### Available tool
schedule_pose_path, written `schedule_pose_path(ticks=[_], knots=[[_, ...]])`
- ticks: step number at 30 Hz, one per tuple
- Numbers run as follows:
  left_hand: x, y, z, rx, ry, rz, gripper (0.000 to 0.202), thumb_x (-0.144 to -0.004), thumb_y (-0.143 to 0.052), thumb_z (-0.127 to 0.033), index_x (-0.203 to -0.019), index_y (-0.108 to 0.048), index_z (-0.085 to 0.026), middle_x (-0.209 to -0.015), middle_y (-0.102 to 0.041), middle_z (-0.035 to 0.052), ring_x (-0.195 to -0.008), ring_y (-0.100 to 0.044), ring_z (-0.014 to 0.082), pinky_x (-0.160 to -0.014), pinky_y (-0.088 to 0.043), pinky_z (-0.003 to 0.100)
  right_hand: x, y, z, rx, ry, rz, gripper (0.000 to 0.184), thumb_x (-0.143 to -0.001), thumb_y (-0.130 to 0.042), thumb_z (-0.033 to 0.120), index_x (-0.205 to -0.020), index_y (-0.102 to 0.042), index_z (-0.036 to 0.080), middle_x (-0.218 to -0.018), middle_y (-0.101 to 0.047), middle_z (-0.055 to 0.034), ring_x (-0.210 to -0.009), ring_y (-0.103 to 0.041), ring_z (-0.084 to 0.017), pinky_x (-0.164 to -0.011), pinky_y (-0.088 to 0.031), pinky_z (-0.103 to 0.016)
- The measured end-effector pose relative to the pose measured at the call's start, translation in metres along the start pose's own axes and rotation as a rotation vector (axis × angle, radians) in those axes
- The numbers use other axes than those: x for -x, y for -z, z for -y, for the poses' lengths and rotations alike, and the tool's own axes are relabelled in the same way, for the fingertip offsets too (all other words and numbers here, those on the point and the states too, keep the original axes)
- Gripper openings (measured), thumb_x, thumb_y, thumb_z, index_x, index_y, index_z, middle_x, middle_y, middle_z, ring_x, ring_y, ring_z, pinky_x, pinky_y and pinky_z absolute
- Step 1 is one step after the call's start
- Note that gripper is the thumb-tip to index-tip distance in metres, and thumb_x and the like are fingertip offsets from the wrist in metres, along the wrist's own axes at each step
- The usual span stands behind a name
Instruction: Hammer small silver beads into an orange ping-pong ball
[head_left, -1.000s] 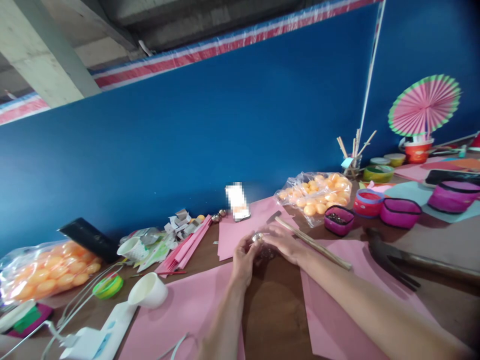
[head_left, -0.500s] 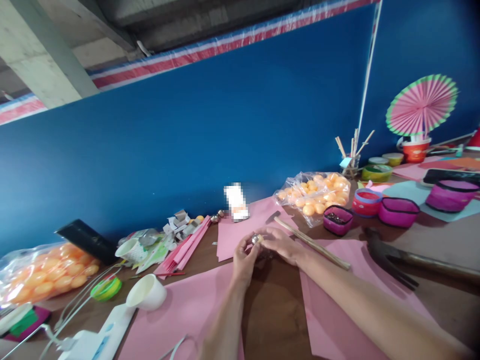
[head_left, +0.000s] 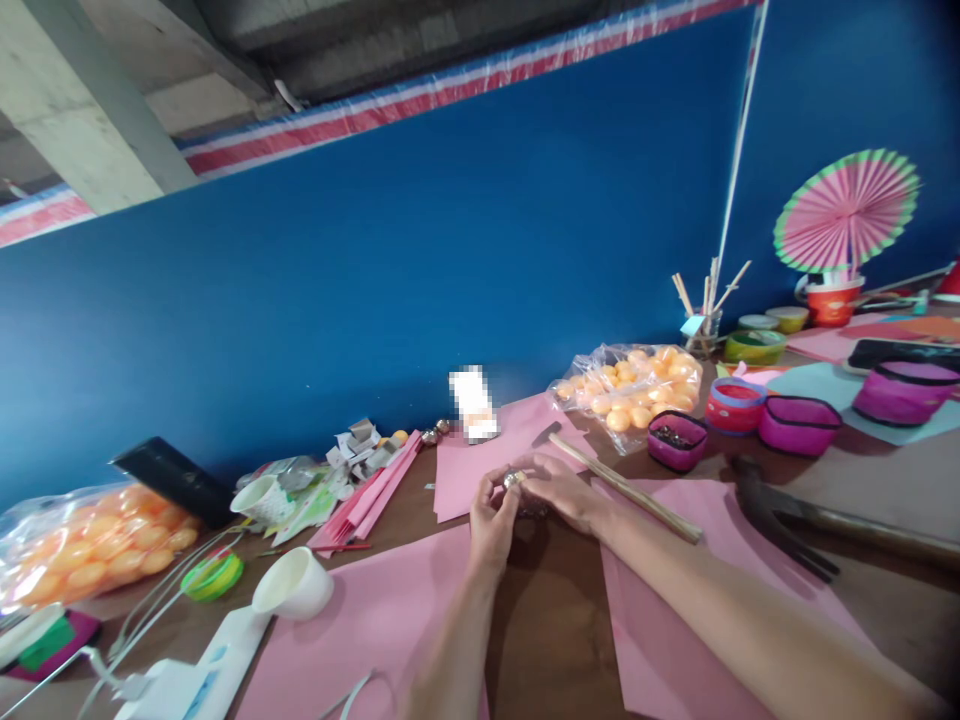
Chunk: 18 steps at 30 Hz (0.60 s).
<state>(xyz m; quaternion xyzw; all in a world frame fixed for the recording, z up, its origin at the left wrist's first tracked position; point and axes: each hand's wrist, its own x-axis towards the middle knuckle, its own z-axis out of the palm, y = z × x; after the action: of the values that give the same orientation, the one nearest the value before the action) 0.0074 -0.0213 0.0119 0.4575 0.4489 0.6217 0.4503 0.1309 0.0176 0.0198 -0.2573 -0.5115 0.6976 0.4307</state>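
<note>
My left hand (head_left: 491,522) and my right hand (head_left: 559,488) meet over the brown table (head_left: 547,620), fingertips pinched together on a small shiny silver object (head_left: 514,479). It is too small to name with certainty; it looks like a little metal bell. Pink paper sheets (head_left: 360,620) lie under and beside my forearms. A long wooden stick (head_left: 626,488) lies just right of my right hand.
A bag of orange balls (head_left: 634,385) sits behind my hands, another bag of orange balls (head_left: 82,550) at far left. A hammer (head_left: 795,520), magenta tubs (head_left: 799,425), white cups (head_left: 294,585), folded pink strips (head_left: 375,495) and a pink paper fan (head_left: 846,212) surround the work spot.
My hands stay together at the same spot; the fingers have shifted slightly around the small silver object. The view has barely moved.
</note>
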Motion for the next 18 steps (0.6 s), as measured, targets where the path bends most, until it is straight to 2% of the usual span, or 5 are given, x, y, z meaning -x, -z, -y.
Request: schedule_pose_path(ticks=[7, 12, 18], knots=[[-0.0024, 0.0002, -0.0003, 0.146, 0.100, 0.025, 0.050, -0.066, -0.064, -0.033, -0.111, -0.055, -0.015, -0.100, -0.064, 0.0098, -0.086, -0.060, 0.0195, -0.080, -0.046, 0.033, -0.0019, 0.0033, 0.0014, -0.036, -0.006, -0.045, 0.029, -0.067, -0.061, 0.028, -0.094, -0.054, 0.019, -0.087, -0.063, -0.0032, -0.076, -0.061, -0.016, -0.070, -0.047, -0.031], [-0.0034, 0.0040, 0.0009, 0.150, 0.128, 0.064, 0.054, -0.067, -0.064, -0.032, -0.116, -0.050, -0.015, -0.098, -0.064, 0.0110, -0.082, -0.061, 0.0192, -0.078, -0.047, 0.035, -0.0013, 0.0040, 0.0043, -0.134, -0.037, 0.009, 0.027, -0.067, -0.061, 0.027, -0.092, -0.055, 0.019, -0.080, -0.063, -0.0013, -0.074, -0.061, -0.015, -0.072, -0.046, -0.031], [-0.0017, 0.0016, -0.0030, 0.213, 0.129, 0.061, 0.049, -0.065, -0.066, -0.031, -0.110, -0.054, -0.015, -0.090, -0.065, 0.0087, -0.076, -0.062, 0.0170, -0.075, -0.047, 0.033, 0.0003, 0.0060, 0.0061, -0.142, -0.072, 0.046, 0.028, -0.066, -0.063, 0.027, -0.091, -0.054, 0.018, -0.080, -0.063, -0.0016, -0.072, -0.060, -0.015, -0.069, -0.046, -0.029]])
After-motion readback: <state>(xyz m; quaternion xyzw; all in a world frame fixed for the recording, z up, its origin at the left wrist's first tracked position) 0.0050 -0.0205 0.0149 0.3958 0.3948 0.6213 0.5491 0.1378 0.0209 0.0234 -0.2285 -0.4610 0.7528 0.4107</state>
